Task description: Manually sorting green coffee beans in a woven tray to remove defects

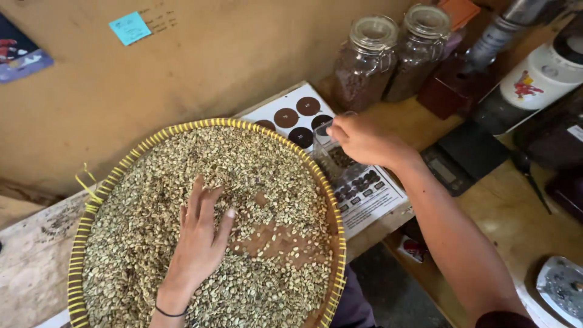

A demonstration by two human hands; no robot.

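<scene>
Nearest me, my left hand (pixel 200 240) lies flat with fingers spread loose on pale beans (pixel 182 182) filling one round woven tray (pixel 76 267), bare patch beside my thumb. My right hand (pixel 364 141) pinches one small clear cup (pixel 334 155) just past the rim. Two glass jars (pixel 367 61) stand behind.

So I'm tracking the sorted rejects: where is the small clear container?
In the head view, the small clear container sits right of the woven tray, under the right hand, on the printed chart.

Coffee workshop: bean tray (pixel 97 200), jars (pixel 367 61), scale (pixel 461 159).
</scene>
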